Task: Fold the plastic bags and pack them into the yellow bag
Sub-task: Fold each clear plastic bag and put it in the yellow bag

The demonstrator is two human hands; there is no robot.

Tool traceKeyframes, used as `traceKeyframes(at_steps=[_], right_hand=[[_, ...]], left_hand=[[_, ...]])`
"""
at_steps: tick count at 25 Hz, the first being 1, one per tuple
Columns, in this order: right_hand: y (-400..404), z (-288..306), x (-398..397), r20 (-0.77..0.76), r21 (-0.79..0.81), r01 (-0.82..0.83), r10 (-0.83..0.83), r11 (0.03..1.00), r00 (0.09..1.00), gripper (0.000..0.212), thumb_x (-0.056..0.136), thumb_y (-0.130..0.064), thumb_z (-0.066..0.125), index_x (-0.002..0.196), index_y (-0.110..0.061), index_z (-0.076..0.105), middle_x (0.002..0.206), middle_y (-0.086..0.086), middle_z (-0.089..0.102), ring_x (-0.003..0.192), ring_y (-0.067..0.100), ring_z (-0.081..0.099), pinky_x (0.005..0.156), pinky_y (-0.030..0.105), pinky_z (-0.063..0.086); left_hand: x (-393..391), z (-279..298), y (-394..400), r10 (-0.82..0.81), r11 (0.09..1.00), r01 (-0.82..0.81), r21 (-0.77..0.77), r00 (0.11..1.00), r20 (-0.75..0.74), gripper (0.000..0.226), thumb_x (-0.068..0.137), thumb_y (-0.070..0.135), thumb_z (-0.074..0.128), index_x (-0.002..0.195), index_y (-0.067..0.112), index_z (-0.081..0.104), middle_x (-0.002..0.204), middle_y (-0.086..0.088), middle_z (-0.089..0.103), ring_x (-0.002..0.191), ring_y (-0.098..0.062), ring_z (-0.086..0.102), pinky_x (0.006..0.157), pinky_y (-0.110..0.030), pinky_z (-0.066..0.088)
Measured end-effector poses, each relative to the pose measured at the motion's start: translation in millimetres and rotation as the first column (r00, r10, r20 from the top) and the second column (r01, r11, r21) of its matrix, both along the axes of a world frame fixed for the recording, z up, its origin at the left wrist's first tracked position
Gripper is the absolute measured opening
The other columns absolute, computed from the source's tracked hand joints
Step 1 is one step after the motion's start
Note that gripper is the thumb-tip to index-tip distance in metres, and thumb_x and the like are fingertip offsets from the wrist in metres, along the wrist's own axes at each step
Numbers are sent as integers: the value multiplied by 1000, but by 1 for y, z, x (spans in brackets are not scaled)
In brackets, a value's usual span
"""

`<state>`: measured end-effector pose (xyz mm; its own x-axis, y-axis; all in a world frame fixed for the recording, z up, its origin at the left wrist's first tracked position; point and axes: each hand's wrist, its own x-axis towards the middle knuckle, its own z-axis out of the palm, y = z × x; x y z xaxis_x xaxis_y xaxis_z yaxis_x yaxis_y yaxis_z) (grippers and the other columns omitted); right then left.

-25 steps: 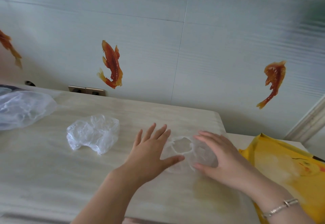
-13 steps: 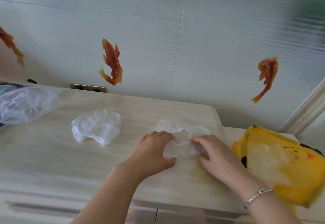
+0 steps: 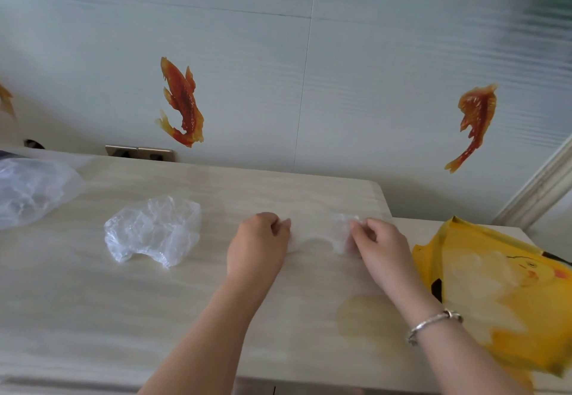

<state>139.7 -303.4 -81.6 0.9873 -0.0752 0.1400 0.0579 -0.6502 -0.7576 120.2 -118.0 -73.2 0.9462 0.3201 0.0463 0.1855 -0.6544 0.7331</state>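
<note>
A thin clear bag [image 3: 322, 232] lies stretched flat on the pale wood-grain table [image 3: 93, 317], near its right end, pinched at either side by the left hand [image 3: 258, 246] and right hand [image 3: 377, 247]. A crumpled bag [image 3: 151, 229] sits left of it. The yellow bag [image 3: 507, 301], showing a cartoon face, lies right. Fish stickers [image 3: 181, 102] dot the grey wall. No writing is readable.

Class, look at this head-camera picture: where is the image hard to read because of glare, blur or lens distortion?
Head view: the clear bag between the left hand and right hand almost vanishes against the pale table; the top right corner smears into blur; the wide lens bows the table's far edge; pale sheen washes out the yellow bag.
</note>
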Motion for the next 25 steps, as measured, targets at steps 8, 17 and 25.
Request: traceKeyframes(at_steps=[8,17,25], right_hand=[[4,2,16,78,-556,28,18,831,997,16,97,-30,42,86,-18,42,64,-7,46,59,21,46,59,33,33],[7,1,17,325,-479,36,139,877,935,20,85,-3,55,103,-11,58,101,4,60,98,28,58,82,38,47],[20,-15,6,-124,-596,-299,283,745,951,57,103,-42,15,154,-18,10,162,3,2,149,15,-5,119,32,-1]], left_hand=[[12,3,-5,25,911,11,412,996,-81,23,92,16,43,116,19,43,105,0,61,89,-27,60,68,-31,41],[19,-21,-13,-553,759,453,468,828,95,41,94,22,36,128,18,61,136,3,57,136,-23,42,109,-31,33],[9,-23,-15,-498,680,505,532,850,-170,53,103,40,17,154,27,7,161,13,1,148,-11,-5,119,-32,2]])
